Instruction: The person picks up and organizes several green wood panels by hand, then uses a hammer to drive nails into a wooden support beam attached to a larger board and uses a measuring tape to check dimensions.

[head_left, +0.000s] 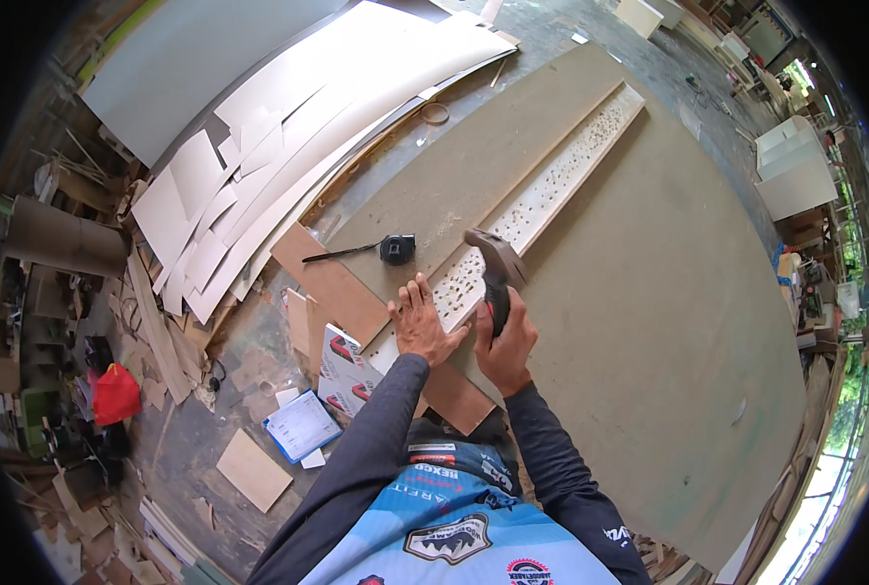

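Observation:
My right hand is wrapped round the black handle of a hammer, whose head is over the near part of a long, narrow white trough-like piece. Many small tan and dark spots dot the trough's surface; I cannot tell whether they are holes or small pieces. At its near end my left hand lies palm down with the fingers spread, pressing on it. The trough runs away from me to the far right on a large grey-brown board. A black tape measure with a strap rests left of the trough.
Brown wood offcuts lie left of my hand and under my wrists. White sheets are stacked at the far left, near a ring of tape. A blue clipboard with paper and a red bag are at the lower left.

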Demonstrator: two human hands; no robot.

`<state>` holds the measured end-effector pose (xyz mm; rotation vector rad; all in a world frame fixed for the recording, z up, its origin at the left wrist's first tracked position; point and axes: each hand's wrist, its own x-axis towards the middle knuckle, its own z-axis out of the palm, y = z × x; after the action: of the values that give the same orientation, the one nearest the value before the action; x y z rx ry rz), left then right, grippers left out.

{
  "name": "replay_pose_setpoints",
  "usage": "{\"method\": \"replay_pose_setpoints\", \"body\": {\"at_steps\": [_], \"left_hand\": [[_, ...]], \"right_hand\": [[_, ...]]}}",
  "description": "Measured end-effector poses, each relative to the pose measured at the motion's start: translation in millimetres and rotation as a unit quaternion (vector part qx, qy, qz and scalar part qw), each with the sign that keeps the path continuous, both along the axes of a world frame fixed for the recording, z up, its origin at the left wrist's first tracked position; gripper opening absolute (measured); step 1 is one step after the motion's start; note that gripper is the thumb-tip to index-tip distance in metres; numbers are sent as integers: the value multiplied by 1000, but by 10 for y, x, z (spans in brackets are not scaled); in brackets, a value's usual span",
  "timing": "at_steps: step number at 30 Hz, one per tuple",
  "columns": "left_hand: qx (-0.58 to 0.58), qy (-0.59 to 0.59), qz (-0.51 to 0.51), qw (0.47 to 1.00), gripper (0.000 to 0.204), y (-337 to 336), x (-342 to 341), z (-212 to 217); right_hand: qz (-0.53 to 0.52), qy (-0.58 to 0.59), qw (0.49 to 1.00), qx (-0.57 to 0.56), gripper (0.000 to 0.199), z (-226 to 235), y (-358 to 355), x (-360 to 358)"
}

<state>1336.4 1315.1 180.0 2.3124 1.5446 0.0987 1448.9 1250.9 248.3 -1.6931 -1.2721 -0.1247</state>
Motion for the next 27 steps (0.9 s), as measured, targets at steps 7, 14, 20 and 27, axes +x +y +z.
{"method": "replay_pose_setpoints", "body": {"at_steps": [7, 14, 20, 27], "left_hand": [[10, -1, -1, 1000, 122, -31, 52, -11], [29, -22, -52, 998, 116, -37, 142, 128], [66, -78, -268, 958, 97, 431, 977, -30], [44, -41, -230, 971, 87, 651, 1505, -48]], "right_hand": [[27, 11, 957, -288, 32, -527, -122, 158], [-55, 194, 966, -163, 35, -411, -427, 318], [-101, 152, 965, -189, 34, -438, -423, 1044], [-112, 61, 973, -190, 30, -268, 189, 2116]]}}
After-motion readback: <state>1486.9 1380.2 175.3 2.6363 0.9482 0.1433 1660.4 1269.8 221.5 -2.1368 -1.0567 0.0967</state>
